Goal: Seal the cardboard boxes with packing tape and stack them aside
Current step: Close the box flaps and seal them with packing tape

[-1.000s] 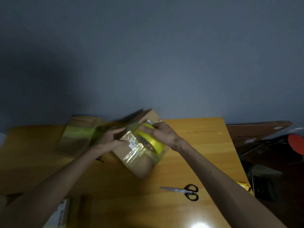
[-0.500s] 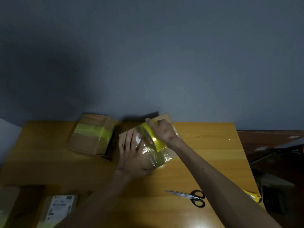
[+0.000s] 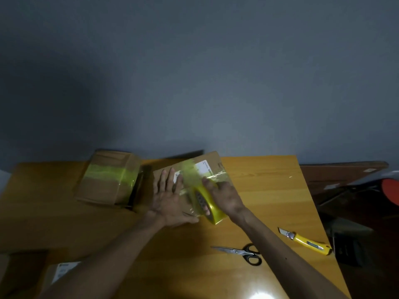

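Observation:
A flat cardboard box [image 3: 212, 161] with white labels lies in the middle of the wooden table [image 3: 269, 190]. My left hand [image 3: 167, 196] presses flat on its top, fingers spread. My right hand [image 3: 224, 196] grips a yellow roll of packing tape [image 3: 208, 207] at the box's near edge. A shiny strip of tape [image 3: 190, 173] runs from the roll across the box top. A second cardboard box [image 3: 108, 178], banded with yellow-green tape, stands to the left at the back of the table.
Black-handled scissors [image 3: 239, 252] and a yellow utility knife [image 3: 304, 240] lie on the table to the right, near its edge. A labelled box [image 3: 61, 270] sits at the lower left. Dark clutter and a brown board [image 3: 343, 171] lie beyond the right edge.
My right hand has drawn the tape roll toward me along the box top, laying out tape. My left hand went from gripping the box's side to lying flat on top.

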